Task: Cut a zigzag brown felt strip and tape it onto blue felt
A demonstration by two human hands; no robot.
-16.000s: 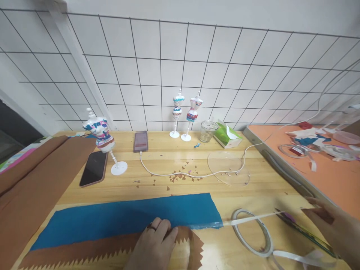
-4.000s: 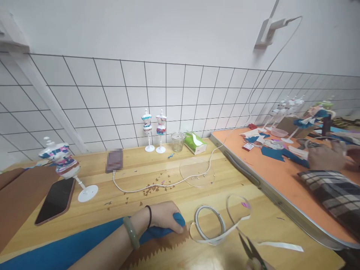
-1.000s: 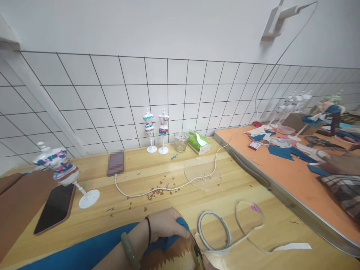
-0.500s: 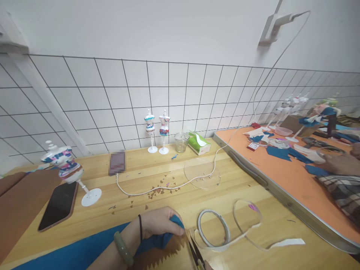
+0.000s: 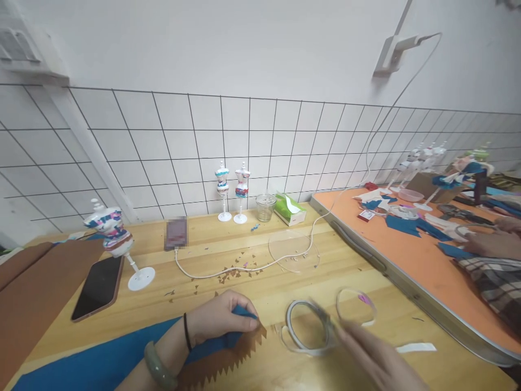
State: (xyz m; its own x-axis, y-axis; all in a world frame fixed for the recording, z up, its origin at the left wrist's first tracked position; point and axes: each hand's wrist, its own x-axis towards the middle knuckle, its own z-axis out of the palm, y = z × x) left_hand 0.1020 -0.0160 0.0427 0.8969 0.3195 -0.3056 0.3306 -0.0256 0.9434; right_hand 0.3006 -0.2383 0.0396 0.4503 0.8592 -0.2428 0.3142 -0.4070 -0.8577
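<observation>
My left hand [image 5: 222, 317] pinches blue and brown fabric between thumb and fingers. The blue cloth [image 5: 97, 347] stretches to the lower left under my forearm. Along the brown piece [image 5: 228, 353] runs a zigzag edge of cut points, facing down and right. My right hand [image 5: 374, 355] is raised to the right, smeared by motion. From its fingertips a blurred dark blade shape, the scissors [image 5: 321, 313], points up and left over a roll of narrow white tape [image 5: 290, 320]. The scissors' handles are mostly hidden in that hand.
Small brown scraps [image 5: 232, 274] lie mid-table beside a white cable [image 5: 203, 277]. A mini dress form [image 5: 116, 233] stands by a phone [image 5: 97, 288] at left. A metal-edged orange table [image 5: 407, 271] adjoins at right, where another person's hand [image 5: 482, 241] works among fabric pieces.
My right hand has swung up and right with the scissors, away from the fabric edge. My left hand still grips the fabric. The camera view has shifted slightly.
</observation>
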